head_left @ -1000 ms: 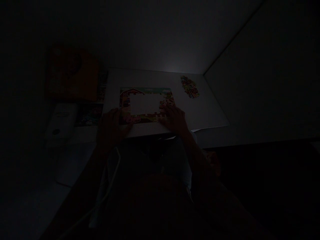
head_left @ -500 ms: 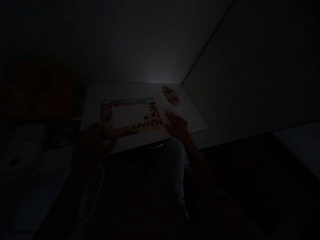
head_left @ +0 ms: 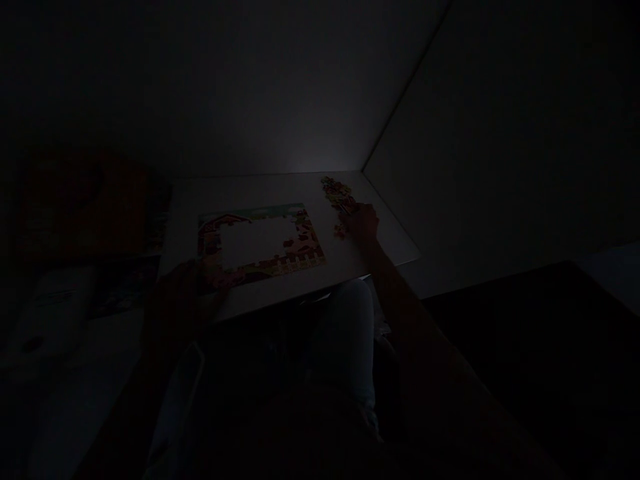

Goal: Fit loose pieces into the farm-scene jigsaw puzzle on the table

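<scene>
While the right hand touches loose pieces, finger spread stays unreadable.

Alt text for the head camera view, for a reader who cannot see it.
In a very dark room, the right hand reaches into a pile of loose puzzle pieces on a white board. The left hand rests at the near left corner of the half-built jigsaw frame.

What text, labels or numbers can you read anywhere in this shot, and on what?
None can be read.
Orange box: a dark mark on it, too dim to read.
White object at the left: faint markings, too dark and small to read.
Jigsaw puzzle and loose pieces by the right hand: pictures only, no words visible.
</scene>
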Demonstrator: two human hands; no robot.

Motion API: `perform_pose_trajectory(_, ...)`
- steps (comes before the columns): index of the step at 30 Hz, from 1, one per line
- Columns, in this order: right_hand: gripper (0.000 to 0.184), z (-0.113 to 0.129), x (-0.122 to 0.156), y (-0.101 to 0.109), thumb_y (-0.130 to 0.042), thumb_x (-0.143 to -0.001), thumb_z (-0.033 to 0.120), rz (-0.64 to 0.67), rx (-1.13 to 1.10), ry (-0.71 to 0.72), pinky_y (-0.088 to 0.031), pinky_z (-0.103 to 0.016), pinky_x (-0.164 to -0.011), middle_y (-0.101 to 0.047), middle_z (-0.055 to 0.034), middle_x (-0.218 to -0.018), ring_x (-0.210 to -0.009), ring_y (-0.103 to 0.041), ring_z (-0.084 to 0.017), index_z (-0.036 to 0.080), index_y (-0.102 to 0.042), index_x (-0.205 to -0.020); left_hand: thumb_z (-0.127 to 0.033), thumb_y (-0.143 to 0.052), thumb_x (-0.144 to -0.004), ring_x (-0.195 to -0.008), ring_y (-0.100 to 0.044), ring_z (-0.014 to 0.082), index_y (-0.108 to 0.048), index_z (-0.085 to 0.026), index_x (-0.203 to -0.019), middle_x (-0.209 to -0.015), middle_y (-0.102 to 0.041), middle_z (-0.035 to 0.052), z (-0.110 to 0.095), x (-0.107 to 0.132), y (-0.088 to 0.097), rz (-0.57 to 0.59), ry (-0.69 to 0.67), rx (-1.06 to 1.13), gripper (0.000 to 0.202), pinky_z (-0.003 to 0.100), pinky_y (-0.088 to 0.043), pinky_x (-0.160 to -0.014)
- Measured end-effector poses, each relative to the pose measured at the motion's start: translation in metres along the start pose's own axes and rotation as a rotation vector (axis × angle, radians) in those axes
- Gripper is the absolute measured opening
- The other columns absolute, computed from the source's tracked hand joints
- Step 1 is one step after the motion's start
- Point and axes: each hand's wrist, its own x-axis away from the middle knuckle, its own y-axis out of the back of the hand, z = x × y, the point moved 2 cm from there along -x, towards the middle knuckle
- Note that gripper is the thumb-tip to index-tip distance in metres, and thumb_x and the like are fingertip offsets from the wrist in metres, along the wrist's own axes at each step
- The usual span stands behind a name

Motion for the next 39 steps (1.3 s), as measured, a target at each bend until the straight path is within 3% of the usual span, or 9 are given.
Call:
perform_pose_trajectory(4,0.054,0.002,-0.001,-0.003,-0.076,-0.102,0.054,-0.009,0.037,0.011,-0.059,-0.064,-0.118,-0.078,-0.027,-0.147,-0.134,-0.073,-0.042,0.015,-0.083,-0.138,-0.072,-0.048,-0.111,-0.156,-0.065,0.0541,-0.061,-0.007,-0.168,-0.173,-0.064,0.0311,-0.005,0.001,0.005,-0.011,0.016,-0.036,0.087,0.071,-0.053,-0.131)
perform_pose_trajectory(11,0.067,-0.001,0.002,0.0,-0.08,-0.1,0.061,-0.011,0.008,-0.042,-0.058,-0.063,-0.121,-0.072,-0.0283,-0.158,-0.139,-0.072,-0.043,0.014,-0.081,-0.147,-0.07,-0.056,-0.109,-0.155,-0.065,0.0532,-0.062,-0.007,-0.167,-0.172,-0.064,0.0307,-0.008,0.001,0.006,-0.018,0.028,-0.024,0.086,0.068,-0.054,-0.131)
perform_pose_trajectory(16,0.064,-0.001,0.002,0.002,-0.079,-0.103,0.063,-0.023,-0.018,-0.043,-0.06,-0.062,-0.119,-0.079,-0.0267,-0.147,-0.135,-0.075,-0.043,0.014,-0.083,-0.144,-0.068,-0.058,-0.111,-0.159,-0.063,0.0515,-0.059,-0.012,-0.171,-0.176,-0.062,0.0285,-0.008,0.003,0.006,0.004,0.028,-0.009,0.082,0.07,-0.05,-0.134)
perform_pose_trajectory(19,0.06,0.004,0.006,0.007,-0.079,-0.105,0.061,-0.076,-0.109,0.048,-0.062,-0.057,-0.115,-0.08,-0.0256,-0.143,-0.126,-0.079,-0.039,0.013,-0.083,-0.14,-0.07,-0.059,-0.111,-0.161,-0.062,0.0499,-0.059,-0.015,-0.171,-0.175,-0.063,0.0271,-0.011,0.004,0.007,-0.001,0.053,0.017,0.082,0.067,-0.048,-0.137)
perform_pose_trajectory(24,0.046,0.048,0.053,0.012,-0.082,-0.106,0.058,0.065,-0.238,0.471,-0.063,-0.054,-0.111,-0.083,-0.0172,-0.139,-0.116,-0.079,-0.034,0.022,-0.085,-0.135,-0.07,-0.059,-0.11,-0.162,-0.06,0.0478,-0.058,-0.015,-0.172,-0.176,-0.062,0.0269,-0.015,0.007,0.008,-0.017,0.064,0.073,0.082,0.065,-0.045,-0.138)
perform_pose_trajectory(28,0.047,0.102,0.121,0.005,-0.087,-0.106,0.055,0.155,-0.179,0.719,-0.054,-0.059,-0.125,-0.08,-0.0136,-0.151,-0.145,-0.071,-0.039,0.03,-0.084,-0.146,-0.068,-0.058,-0.11,-0.164,-0.057,0.0467,-0.057,-0.013,-0.174,-0.177,-0.061,0.027,-0.017,0.009,0.009,-0.011,0.062,0.091,0.084,0.065,-0.041,-0.14)
perform_pose_trajectory(33,0.051,0.141,0.17,-0.002,-0.088,-0.105,0.068,0.198,-0.171,0.759,-0.047,-0.058,-0.132,-0.082,-0.0137,-0.142,-0.14,-0.072,-0.038,0.031,-0.087,-0.141,-0.069,-0.06,-0.11,-0.165,-0.055,0.048,-0.057,-0.01,-0.174,-0.178,-0.06,0.0274,-0.018,0.009,0.01,0.018,0.066,0.1,0.087,0.064,-0.039,-0.141)
perform_pose_trajectory(39,0.054,0.141,0.172,0.001,-0.081,-0.109,0.067,0.257,-0.163,0.784,-0.045,-0.06,-0.133,-0.08,-0.0137,-0.147,-0.142,-0.07,-0.039,0.031,-0.083,-0.148,-0.068,-0.063,-0.11,-0.168,-0.053,0.0469,-0.055,-0.013,-0.177,-0.18,-0.058,0.0251,-0.02,0.01,0.011,0.036,0.079,0.096,0.087,0.062,-0.037,-0.143)
